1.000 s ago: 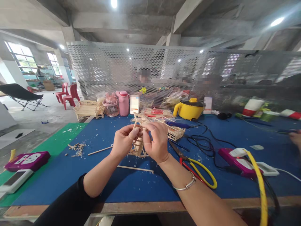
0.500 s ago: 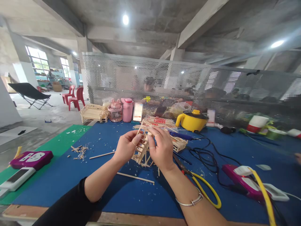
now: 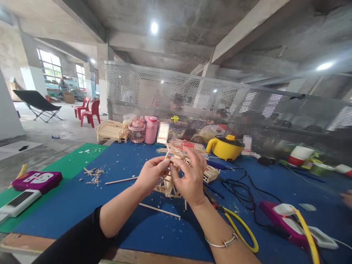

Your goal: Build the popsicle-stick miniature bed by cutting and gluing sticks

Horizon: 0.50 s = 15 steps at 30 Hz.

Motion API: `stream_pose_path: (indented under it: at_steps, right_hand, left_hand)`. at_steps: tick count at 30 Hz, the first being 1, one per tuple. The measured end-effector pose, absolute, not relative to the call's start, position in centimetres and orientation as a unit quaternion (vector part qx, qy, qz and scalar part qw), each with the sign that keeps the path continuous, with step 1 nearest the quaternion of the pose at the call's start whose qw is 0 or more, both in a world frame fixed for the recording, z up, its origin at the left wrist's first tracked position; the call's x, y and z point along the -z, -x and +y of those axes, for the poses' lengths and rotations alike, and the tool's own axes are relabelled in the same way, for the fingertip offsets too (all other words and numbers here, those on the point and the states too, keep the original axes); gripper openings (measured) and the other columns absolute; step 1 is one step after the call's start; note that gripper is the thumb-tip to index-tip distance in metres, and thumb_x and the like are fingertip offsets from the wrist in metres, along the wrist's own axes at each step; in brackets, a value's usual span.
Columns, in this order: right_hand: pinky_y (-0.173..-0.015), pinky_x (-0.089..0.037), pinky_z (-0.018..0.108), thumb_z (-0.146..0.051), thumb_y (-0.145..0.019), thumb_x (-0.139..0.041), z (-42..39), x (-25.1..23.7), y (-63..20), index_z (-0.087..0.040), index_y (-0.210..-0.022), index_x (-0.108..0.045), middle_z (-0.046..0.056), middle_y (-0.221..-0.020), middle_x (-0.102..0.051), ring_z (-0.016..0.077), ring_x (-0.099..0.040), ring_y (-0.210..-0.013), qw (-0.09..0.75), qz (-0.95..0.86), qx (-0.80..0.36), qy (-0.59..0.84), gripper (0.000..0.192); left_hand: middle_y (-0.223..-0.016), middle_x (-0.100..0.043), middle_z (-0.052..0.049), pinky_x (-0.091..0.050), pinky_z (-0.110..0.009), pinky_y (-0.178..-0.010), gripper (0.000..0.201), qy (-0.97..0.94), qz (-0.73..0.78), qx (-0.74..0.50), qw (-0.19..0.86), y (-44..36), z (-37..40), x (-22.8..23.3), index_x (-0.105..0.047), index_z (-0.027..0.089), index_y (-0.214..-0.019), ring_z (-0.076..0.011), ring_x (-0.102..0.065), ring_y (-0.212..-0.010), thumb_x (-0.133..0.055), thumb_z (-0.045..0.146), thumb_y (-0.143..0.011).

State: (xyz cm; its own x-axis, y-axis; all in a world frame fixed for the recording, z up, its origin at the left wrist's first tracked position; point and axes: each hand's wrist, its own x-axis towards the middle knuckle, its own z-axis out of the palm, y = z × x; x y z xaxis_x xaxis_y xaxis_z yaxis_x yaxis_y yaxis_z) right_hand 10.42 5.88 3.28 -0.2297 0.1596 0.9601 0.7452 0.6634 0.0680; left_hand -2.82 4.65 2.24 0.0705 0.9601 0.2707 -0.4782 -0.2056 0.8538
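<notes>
A small model of pale wooden sticks (image 3: 166, 187) is held above the blue mat, with slats and a lattice-like frame at its lower end. My left hand (image 3: 150, 175) is closed around its left side, thumb on top. From the right, my right hand (image 3: 190, 178) pinches at the upper part with thumb and forefinger, close to the left thumb, while its other fingers are raised. Whether a small loose piece lies between those fingertips is hidden. Loose sticks (image 3: 160, 211) lie on the mat below the hands.
Yellow-handled scissors (image 3: 249, 229) and a blue-handled corded tool (image 3: 217, 165) lie to the right, near a purple power strip (image 3: 271, 214). Behind stand a yellow pot (image 3: 227, 148), a pink bottle (image 3: 150, 132) and another stick model (image 3: 111, 131). Wood scraps (image 3: 95, 175) lie left.
My right hand has shifted its grip: its fingers have lifted off the model's side, and thumb and forefinger now pinch near the top. My left hand keeps its hold. The view has shifted slightly.
</notes>
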Motion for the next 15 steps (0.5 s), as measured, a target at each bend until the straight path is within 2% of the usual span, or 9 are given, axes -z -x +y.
stream_pose_path:
  at_steps: [5, 10, 15]
  right_hand:
    - [-0.095, -0.036, 0.05, -0.023, -0.075, -0.065, 5.91, -3.25, -10.55, -0.024, -0.081, -0.066, 0.005, -0.114, -0.058, 0.0254, -0.051, -0.107, 0.561, -0.729, 0.258, 0.297, 0.005]
    - [-0.095, -0.037, 0.049, -0.021, -0.078, -0.063, 5.9, -3.24, -10.61, -0.024, -0.083, -0.066, 0.005, -0.112, -0.06, 0.0241, -0.052, -0.106, 0.564, -0.727, 0.262, 0.291, 0.006]
    - [-0.094, -0.038, 0.047, -0.02, -0.081, -0.06, 5.87, -3.2, -10.7, -0.024, -0.085, -0.065, 0.005, -0.111, -0.061, 0.0234, -0.052, -0.106, 0.569, -0.726, 0.258, 0.287, 0.007]
  left_hand:
    - [-0.083, -0.071, -0.006, -0.047, -0.025, -0.071, 0.029, -0.48, 0.267, -0.629, 0.55, 2.82, 4.62, -2.03, -0.072, 0.014, -0.09, -0.0137, -0.062, -0.072, -0.07, 0.036, -0.071]
    - [-0.091, -0.072, -0.008, -0.048, -0.029, -0.08, 0.032, -0.493, 0.254, -0.631, 0.543, 2.89, 4.22, -2.02, -0.071, 0.015, -0.097, -0.0175, -0.064, -0.08, -0.069, 0.033, -0.071]
    - [-0.096, -0.071, -0.007, -0.049, -0.028, -0.078, 0.033, -0.49, 0.25, -0.643, 0.533, 2.93, 4.19, -2.17, -0.069, 0.016, -0.099, -0.016, -0.064, -0.079, -0.071, 0.029, -0.069]
